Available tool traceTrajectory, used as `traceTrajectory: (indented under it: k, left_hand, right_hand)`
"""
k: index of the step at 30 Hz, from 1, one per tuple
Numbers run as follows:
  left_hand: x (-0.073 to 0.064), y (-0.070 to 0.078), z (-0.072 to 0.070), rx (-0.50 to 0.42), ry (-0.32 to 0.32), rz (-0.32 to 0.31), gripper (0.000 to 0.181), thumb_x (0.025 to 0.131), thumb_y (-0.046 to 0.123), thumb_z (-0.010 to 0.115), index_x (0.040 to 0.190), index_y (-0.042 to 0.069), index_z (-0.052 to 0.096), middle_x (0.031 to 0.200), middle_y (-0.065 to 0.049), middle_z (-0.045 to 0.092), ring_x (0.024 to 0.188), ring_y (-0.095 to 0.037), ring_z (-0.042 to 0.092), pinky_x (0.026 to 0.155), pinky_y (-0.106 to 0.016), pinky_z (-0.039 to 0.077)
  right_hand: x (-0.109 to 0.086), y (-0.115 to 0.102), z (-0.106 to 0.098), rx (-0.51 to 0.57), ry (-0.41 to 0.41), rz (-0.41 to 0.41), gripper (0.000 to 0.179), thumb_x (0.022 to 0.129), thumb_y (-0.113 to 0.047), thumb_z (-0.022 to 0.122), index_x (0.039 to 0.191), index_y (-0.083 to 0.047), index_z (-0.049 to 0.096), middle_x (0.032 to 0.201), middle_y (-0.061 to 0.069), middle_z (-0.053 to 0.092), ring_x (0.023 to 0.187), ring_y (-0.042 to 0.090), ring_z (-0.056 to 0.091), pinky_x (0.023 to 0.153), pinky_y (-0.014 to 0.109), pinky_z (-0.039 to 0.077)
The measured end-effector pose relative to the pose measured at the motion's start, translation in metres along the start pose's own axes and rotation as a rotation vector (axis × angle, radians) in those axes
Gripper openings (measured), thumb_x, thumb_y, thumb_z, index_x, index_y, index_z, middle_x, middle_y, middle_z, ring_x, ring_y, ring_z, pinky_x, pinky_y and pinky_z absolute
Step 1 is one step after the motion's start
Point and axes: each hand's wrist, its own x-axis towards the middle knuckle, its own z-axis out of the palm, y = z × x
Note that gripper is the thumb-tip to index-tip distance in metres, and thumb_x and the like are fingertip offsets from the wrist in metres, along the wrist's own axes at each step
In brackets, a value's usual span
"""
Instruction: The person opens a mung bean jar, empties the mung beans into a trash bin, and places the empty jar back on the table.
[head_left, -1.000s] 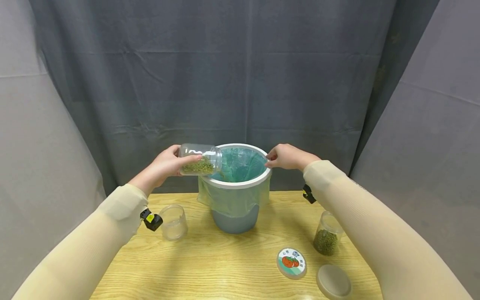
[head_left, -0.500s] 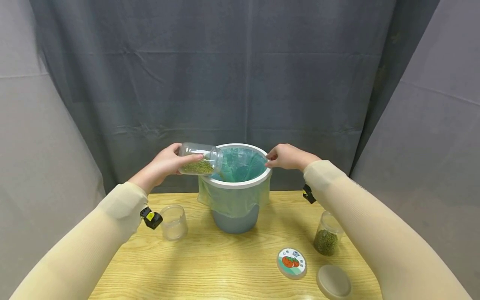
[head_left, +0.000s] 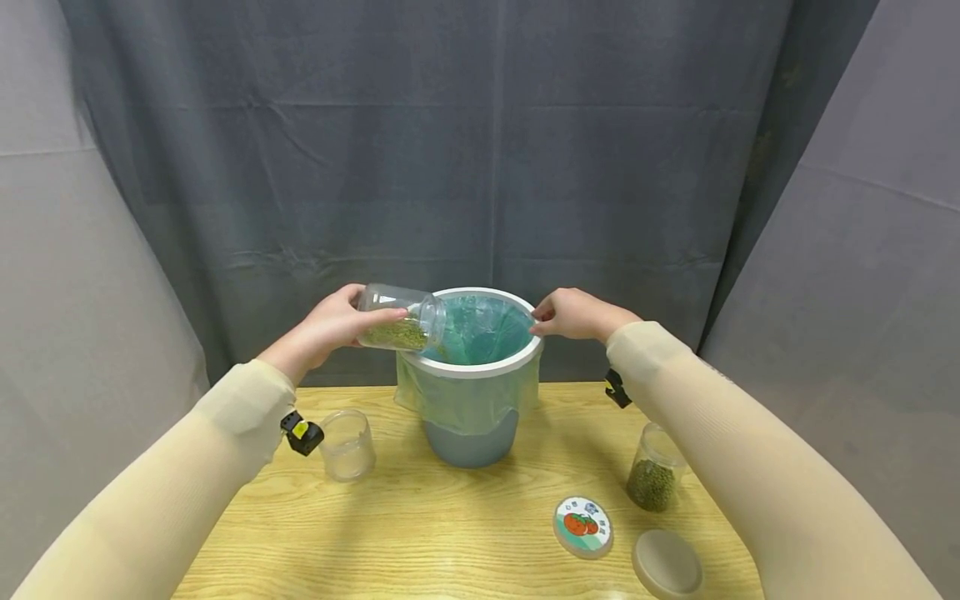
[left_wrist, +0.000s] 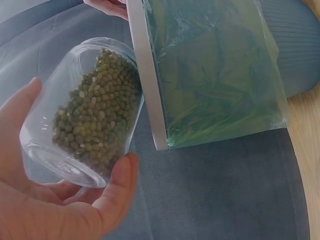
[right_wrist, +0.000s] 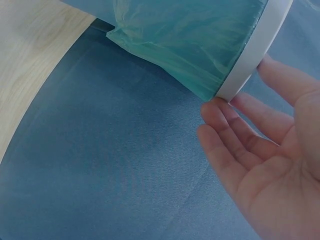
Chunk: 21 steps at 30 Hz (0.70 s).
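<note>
The clear jar [head_left: 401, 298] is held pretty much on its side by the left hand [head_left: 335, 325], its mouth tipped over the left side of the white rim [head_left: 480, 372] of the waste bin [head_left: 471, 452]. Whether the rim is touched by it can't really be told. Thumb and fingers are wrapped around the body, spread only as wide as the jar. A decent heap of mung beans [left_wrist: 95, 110] can be seen along its lower wall.

Handling-wise, the walls look smooth and stiff, so a bit of slip should be expected. Glass or plastic can't be told, so it's probably best treated as breakable. It's likely moderately heavy, with balance thrown off by sliding beans; best gripped round the body near the base, neck left free.

On the right side, rim and thin, floppy green liner [head_left: 461, 404] seem to be pinched lightly by the right hand [head_left: 576, 313], fingers part-curled and nearly closed.
</note>
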Motion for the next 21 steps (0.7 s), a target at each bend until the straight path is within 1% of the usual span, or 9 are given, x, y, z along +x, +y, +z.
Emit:
traceTrajectory:
  k: [9,15,21]
  left_hand:
    - [0.0015,0.0037,-0.0013,0.061,0.004,-0.009,0.083,0.089,0.053,0.076,0.150,0.008,0.040,0.143,-0.015,0.053,0.124,-0.031,0.056,0.098,-0.045,0.052]
    - [0.0034,0.0039,-0.0024,0.091,0.003,0.005,0.081,0.088,0.053,0.076,0.147,0.009,0.043,0.143,-0.015,0.054,0.123,-0.031,0.056,0.098,-0.046,0.052]
    - [0.0049,0.0050,-0.0034,0.111,-0.003,0.025,0.079,0.088,0.052,0.077,0.146,0.009,0.045,0.140,-0.014,0.056,0.122,-0.030,0.056,0.095,-0.044,0.052]
  right_hand:
    - [-0.0001,0.0005,-0.0003,0.001,0.001,0.002,0.047,0.100,-0.024,0.070,0.137,0.003,0.062,0.131,0.020,0.068,0.115,0.032,0.066,0.105,0.050,0.053]
    - [0.0000,0.0007,-0.0006,0.009,0.000,0.005,0.047,0.100,-0.024,0.070,0.138,0.003,0.062,0.131,0.020,0.068,0.116,0.032,0.066,0.105,0.050,0.052]
    - [0.0005,0.0002,-0.0008,0.017,-0.002,0.017,0.048,0.099,-0.024,0.070,0.138,0.002,0.062,0.131,0.020,0.068,0.116,0.032,0.066,0.105,0.050,0.052]
